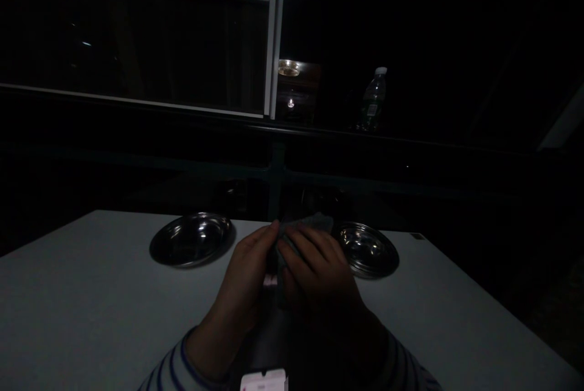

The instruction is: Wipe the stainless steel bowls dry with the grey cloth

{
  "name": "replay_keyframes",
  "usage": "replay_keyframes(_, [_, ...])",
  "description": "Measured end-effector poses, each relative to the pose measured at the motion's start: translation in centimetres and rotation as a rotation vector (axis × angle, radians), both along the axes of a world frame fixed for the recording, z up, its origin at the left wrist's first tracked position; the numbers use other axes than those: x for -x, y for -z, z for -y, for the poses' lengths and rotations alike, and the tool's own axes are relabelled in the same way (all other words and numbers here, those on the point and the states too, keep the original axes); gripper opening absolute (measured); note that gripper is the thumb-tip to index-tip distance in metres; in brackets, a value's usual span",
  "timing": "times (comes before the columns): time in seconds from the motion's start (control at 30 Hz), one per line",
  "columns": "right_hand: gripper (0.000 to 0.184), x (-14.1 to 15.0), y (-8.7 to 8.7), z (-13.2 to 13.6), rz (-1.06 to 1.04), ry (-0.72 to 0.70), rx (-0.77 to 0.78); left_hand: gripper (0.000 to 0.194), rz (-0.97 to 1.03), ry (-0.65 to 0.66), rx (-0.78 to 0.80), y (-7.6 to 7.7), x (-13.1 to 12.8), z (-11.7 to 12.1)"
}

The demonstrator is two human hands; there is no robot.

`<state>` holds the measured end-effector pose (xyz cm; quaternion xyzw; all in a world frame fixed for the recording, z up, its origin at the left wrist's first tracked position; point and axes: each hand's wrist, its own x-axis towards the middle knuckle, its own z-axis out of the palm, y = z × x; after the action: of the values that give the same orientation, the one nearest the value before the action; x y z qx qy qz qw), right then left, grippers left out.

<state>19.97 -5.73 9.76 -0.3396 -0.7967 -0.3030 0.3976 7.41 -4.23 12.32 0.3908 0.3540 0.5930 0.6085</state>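
Observation:
Over the front middle of the white table (91,318), my two hands are held close together. My right hand (319,263) is closed on a grey-blue cloth (322,221), its fingers bent over the cloth's near side. My left hand (246,269) is curled, with the thumb up beside the cloth. Something dark with a small pinkish shine shows between my palms; the dim light hides what it is. A shiny metal dish (191,242) lies to the left of my hands. Other metal dishes (369,251), apparently stacked, lie to the right, partly behind my right hand.
A lit phone screen (263,380) shows at the bottom edge, below my wrists. Beyond the table, a clear plastic bottle (373,102) with a white cap stands on a dark ledge by the window frame (272,38). The surroundings are very dark.

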Motion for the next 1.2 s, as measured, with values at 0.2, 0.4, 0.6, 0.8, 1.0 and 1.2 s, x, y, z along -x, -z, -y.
replay_keyframes(0.2, [0.032,0.1,0.1,0.1,0.070,0.032,-0.036,0.022,0.057,0.016,-0.003,0.1,-0.1,0.0])
replay_keyframes(0.4, [0.032,-0.2,-0.3,0.3,0.005,0.086,-0.011,0.036,-0.005,-0.080,0.082,0.3,-0.6,0.4])
replay_keyframes(0.6, [0.030,0.1,0.2,0.4,0.070,0.005,-0.062,0.036,-0.031,-0.125,0.033,0.0,-0.3,0.5])
replay_keyframes(0.8, [0.029,-0.4,-1.0,0.6,-0.033,0.083,0.000,0.036,-0.008,-0.093,0.055,-0.2,-0.8,1.3])
replay_keyframes(1.0, [0.031,-0.3,0.2,0.1,0.055,-0.050,-0.015,0.033,0.016,-0.110,0.083,0.0,-0.7,0.8])
replay_keyframes(1.2, [0.032,-0.5,-0.1,0.0,-0.100,0.027,0.046,0.027,0.055,-0.089,0.076,-0.3,-1.2,1.2])
